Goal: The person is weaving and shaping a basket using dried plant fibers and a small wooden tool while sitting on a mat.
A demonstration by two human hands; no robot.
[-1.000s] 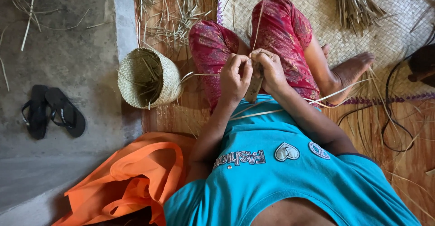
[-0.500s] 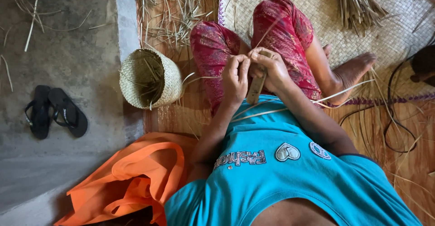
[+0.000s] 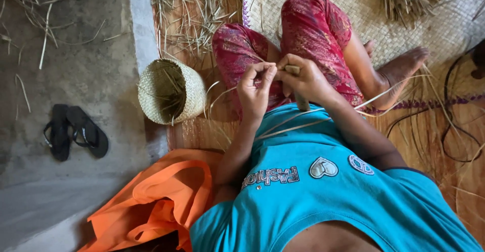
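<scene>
I sit cross-legged in red patterned trousers and a teal shirt. My left hand point(image 3: 255, 88) pinches a thin pale straw strip point(image 3: 290, 129) between finger and thumb, just above my lap. My right hand point(image 3: 305, 80) touches it, closed around a short wooden-handled tool point(image 3: 302, 102) whose lower end sticks out below the fist. More long strips point(image 3: 389, 91) run from my hands across my belly and out to the right over my shin. The tool's working end is hidden by my fingers.
A small woven basket point(image 3: 189, 98) lies on its side left of my knee. Loose straw point(image 3: 192, 14) litters the floor beyond it. A woven mat point(image 3: 449, 35) lies under my legs, with black sandals point(image 3: 76, 131) on the concrete and an orange cloth point(image 3: 156, 201) at my left.
Both hands stay together over my lap; the left fingers have shifted slightly along the strip. The view has drifted a little.
</scene>
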